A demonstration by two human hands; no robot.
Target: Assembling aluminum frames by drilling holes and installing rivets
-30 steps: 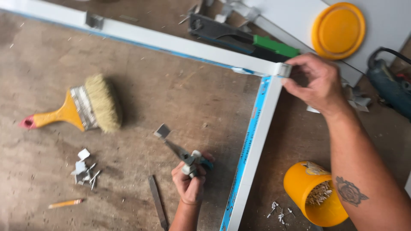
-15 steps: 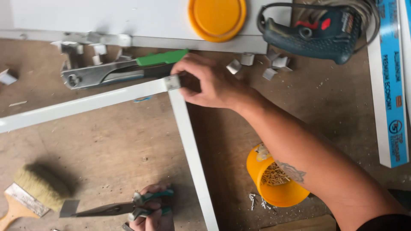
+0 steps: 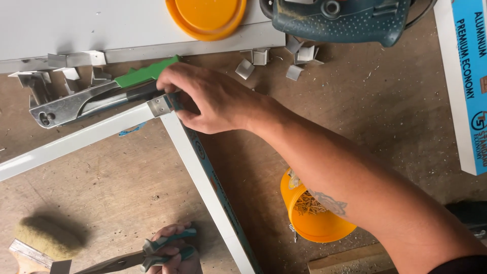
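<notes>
My right hand (image 3: 213,99) grips the corner of a white aluminium frame (image 3: 195,162), fingers wrapped over the metal corner piece (image 3: 159,105) where two bars meet. One bar (image 3: 76,142) runs left, the other runs down toward the bottom edge. My left hand (image 3: 175,251) at the bottom is closed around the green handles of a pair of pliers (image 3: 127,260), whose jaws point left and hold a small metal piece (image 3: 60,266). A metal crimping tool with a green handle (image 3: 96,96) lies just behind the frame corner, touching my right fingers.
An orange tub of screws (image 3: 314,213) stands under my right forearm. A paintbrush (image 3: 35,243) lies at bottom left. Behind are a white board (image 3: 101,25), an orange lid (image 3: 205,18), a teal power drill (image 3: 340,20), small metal corner clips (image 3: 264,58), and a blue-labelled white profile (image 3: 464,81) at right.
The view has swung and closed in on the frame corner. My right hand stays on the corner; my left hand with the pliers has shifted right along the bottom edge.
</notes>
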